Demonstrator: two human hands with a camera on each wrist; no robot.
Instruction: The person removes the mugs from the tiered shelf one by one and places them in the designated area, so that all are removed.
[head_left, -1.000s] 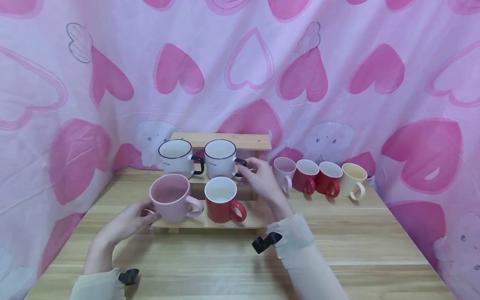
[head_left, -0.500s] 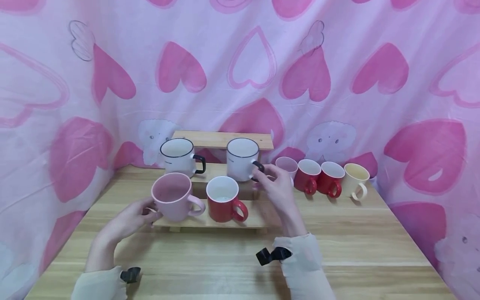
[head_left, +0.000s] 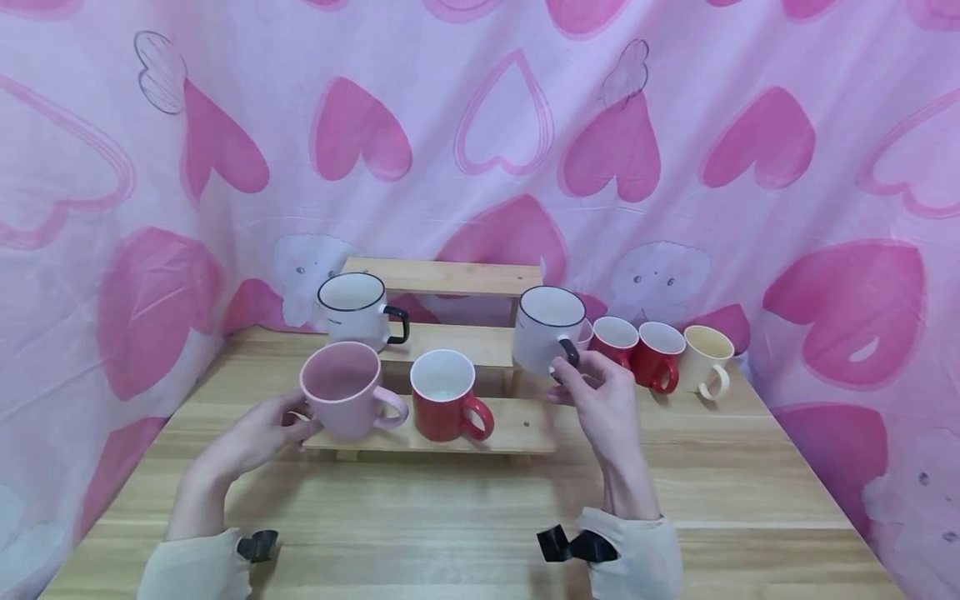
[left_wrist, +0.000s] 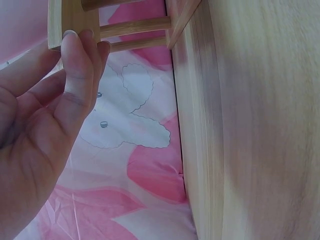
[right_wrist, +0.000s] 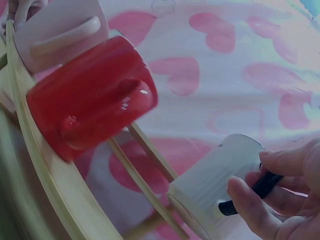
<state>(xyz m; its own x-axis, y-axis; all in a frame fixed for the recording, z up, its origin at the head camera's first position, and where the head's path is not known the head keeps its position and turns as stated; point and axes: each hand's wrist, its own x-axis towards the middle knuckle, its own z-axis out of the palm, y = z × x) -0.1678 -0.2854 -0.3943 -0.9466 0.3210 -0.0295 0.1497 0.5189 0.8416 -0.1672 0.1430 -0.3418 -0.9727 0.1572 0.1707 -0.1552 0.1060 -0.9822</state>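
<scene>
Pinching the black handle (right_wrist: pixel 266 186) firmly and holding the rim level should serve best with the black-rimmed white mug (head_left: pixel 542 337), since its weight hangs to one side of the grip. A wide swing rightward could knock the row of mugs (head_left: pixel 644 357) on the tabletop (head_left: pixel 412 517). The right hand (head_left: pixel 603 408) grasps that handle between thumb and fingers; the mug sits upright to its left and a little farther from the person, by the right end of the middle shelf (head_left: pixel 465 337). The left hand (head_left: pixel 255 433) grips the left end of the lower shelf (head_left: pixel 517 422), which probably steadies it.
</scene>
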